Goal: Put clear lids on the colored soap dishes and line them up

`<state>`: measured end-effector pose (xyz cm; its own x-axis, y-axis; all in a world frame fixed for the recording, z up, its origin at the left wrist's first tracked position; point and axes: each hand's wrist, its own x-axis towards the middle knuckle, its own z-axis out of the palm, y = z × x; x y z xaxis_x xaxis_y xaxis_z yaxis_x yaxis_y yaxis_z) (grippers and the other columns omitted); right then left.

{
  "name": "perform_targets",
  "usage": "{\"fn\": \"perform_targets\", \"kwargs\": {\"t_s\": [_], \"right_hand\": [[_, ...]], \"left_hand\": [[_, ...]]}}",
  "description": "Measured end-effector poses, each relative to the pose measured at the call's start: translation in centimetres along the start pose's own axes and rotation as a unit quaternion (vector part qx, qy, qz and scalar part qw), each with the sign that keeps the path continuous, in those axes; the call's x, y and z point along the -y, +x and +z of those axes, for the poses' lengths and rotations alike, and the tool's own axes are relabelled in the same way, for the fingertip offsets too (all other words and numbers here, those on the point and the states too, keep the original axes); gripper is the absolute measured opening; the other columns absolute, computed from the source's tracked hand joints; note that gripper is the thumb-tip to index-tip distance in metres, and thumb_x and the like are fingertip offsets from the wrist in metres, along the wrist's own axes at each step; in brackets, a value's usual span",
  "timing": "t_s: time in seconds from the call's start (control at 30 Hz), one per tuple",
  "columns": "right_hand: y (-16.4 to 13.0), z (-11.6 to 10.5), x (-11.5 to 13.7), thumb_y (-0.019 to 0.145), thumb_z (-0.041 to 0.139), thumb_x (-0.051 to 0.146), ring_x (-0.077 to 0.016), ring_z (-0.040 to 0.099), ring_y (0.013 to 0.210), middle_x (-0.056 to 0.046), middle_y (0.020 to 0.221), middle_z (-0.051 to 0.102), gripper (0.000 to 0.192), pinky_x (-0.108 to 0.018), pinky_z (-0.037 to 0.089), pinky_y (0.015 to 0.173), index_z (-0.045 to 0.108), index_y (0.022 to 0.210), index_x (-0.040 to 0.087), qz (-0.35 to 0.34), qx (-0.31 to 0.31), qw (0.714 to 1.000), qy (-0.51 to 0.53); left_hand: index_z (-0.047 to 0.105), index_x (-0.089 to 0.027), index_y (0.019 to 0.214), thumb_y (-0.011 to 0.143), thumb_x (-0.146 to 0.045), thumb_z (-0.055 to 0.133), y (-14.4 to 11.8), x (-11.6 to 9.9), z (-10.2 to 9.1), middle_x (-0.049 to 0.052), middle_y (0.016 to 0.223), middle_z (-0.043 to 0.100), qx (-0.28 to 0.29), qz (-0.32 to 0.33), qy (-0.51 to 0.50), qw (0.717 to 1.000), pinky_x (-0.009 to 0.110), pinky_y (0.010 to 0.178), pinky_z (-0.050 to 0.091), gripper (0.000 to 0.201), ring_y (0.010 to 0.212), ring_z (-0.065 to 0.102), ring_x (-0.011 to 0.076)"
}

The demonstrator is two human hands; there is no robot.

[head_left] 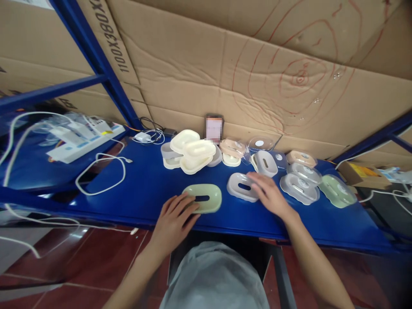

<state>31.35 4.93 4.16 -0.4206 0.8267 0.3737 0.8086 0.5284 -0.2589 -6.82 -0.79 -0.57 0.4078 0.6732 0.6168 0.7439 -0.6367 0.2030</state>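
Observation:
A light green oval soap dish [213, 206] with a dark slot in its middle lies near the front edge of the blue shelf. My left hand [175, 216] grips its left end, the fingers over the rim and the thumb at the front. Just to the right, a pale grey soap dish [234, 189] with a similar slot sits on the shelf. My right hand [270, 195] has its fingers and thumb closed on that dish's right end, which they partly hide.
Cream dishes [193, 156] are piled at the back, beside a propped-up phone [214, 128]. Several lidded soap dishes [299, 189] crowd the right side, with a green one [337, 191] outermost. White cables [101, 189] and a power strip [85, 143] lie left; a cardboard wall [193, 64] stands behind.

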Motion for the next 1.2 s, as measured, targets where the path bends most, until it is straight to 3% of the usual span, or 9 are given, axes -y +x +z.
{"fn": "perform_targets", "kwargs": {"t_s": [0.17,0.33,0.47,0.53,0.67,0.77,0.93,1.1,1.2], "right_hand": [[1.8,-0.5,-6.1,0.108,0.049,0.045,-0.0371,0.066,0.128,-0.019,0.135,0.074,0.045,-0.056,0.047,0.109,0.072,0.134,0.017,0.152,-0.064,0.972,-0.167],[1.4,0.1,-7.4,0.109,0.042,0.039,-0.032,0.072,0.11,-0.015,0.117,0.08,0.042,-0.046,0.05,0.098,0.074,0.125,0.018,0.172,-0.082,0.967,-0.167],[1.2,-0.5,-6.4,0.109,0.036,0.028,-0.0377,0.059,0.13,-0.019,0.141,0.069,0.044,-0.054,0.043,0.106,0.067,0.138,0.015,0.185,-0.124,0.955,-0.195],[1.3,-0.4,-5.7,0.108,0.037,0.025,-0.0378,0.056,0.132,-0.019,0.145,0.065,0.044,-0.055,0.041,0.108,0.066,0.14,0.016,0.167,-0.116,0.957,-0.206],[1.3,0.7,-4.5,0.107,0.05,0.035,-0.0377,0.057,0.128,-0.018,0.138,0.069,0.036,-0.055,0.044,0.106,0.074,0.128,0.018,0.115,-0.054,0.971,-0.203],[0.5,1.2,-3.8,0.106,0.054,0.031,-0.0387,0.059,0.128,-0.017,0.137,0.071,0.031,-0.057,0.045,0.106,0.076,0.122,0.019,0.094,-0.019,0.977,-0.188],[-3.5,1.0,-1.1,0.107,0.049,0.022,-0.0321,0.064,0.13,-0.011,0.141,0.072,0.033,-0.054,0.05,0.106,0.072,0.131,0.022,0.064,0.011,0.989,-0.131],[-7.0,1.3,2.6,0.109,0.047,0.02,-0.0284,0.056,0.145,-0.008,0.154,0.062,0.039,-0.054,0.05,0.116,0.064,0.142,0.029,0.035,0.024,0.999,0.025],[-7.5,1.3,3.5,0.11,0.046,0.023,-0.027,0.056,0.147,-0.01,0.155,0.06,0.036,-0.052,0.052,0.118,0.062,0.14,0.03,0.06,-0.026,0.993,0.097]], "left_hand": [[0.069,-0.023,0.126,0.101,-0.023,0.068,-0.6,2.2,-0.5,0.013,0.132,0.074,-0.055,-0.054,0.074,0.994,0.061,0.119,0.043,0.025,0.127,0.069,0.0347],[0.064,-0.024,0.139,0.102,-0.015,0.063,1.6,-1.2,0.4,0.012,0.14,0.07,-0.038,-0.004,0.019,0.999,0.054,0.12,0.046,0.037,0.134,0.065,0.0302],[0.051,-0.021,0.157,0.106,-0.025,0.06,5.9,-5.1,3.0,0.014,0.163,0.053,0.091,0.106,-0.032,0.99,0.054,0.124,0.042,0.052,0.151,0.05,0.033],[0.053,-0.02,0.155,0.105,-0.027,0.063,7.6,-6.1,4.3,0.014,0.158,0.058,0.11,0.124,-0.039,0.985,0.06,0.127,0.035,0.052,0.148,0.052,0.0335],[0.068,-0.022,0.135,0.103,-0.019,0.064,8.4,-5.9,5.1,0.009,0.125,0.074,0.095,0.099,-0.046,0.989,0.066,0.129,0.03,0.032,0.124,0.066,0.0285],[0.072,-0.023,0.12,0.105,-0.016,0.06,7.0,-4.9,4.0,0.006,0.113,0.074,0.072,0.082,-0.062,0.992,0.059,0.123,0.042,0.021,0.113,0.068,0.0254],[0.069,-0.023,0.121,0.106,-0.018,0.06,4.7,-3.9,2.1,0.008,0.115,0.072,-0.008,0.016,-0.11,0.994,0.043,0.101,0.06,0.018,0.11,0.07,0.0239],[0.067,-0.024,0.123,0.106,-0.019,0.063,5.3,-4.4,2.4,0.008,0.118,0.073,-0.048,0.005,-0.133,0.99,0.043,0.103,0.06,0.018,0.113,0.07,0.0236],[0.067,-0.022,0.124,0.106,-0.017,0.062,6.8,-4.9,3.3,0.008,0.118,0.075,-0.034,0.028,-0.136,0.99,0.046,0.107,0.059,0.019,0.115,0.07,0.0241]]}}
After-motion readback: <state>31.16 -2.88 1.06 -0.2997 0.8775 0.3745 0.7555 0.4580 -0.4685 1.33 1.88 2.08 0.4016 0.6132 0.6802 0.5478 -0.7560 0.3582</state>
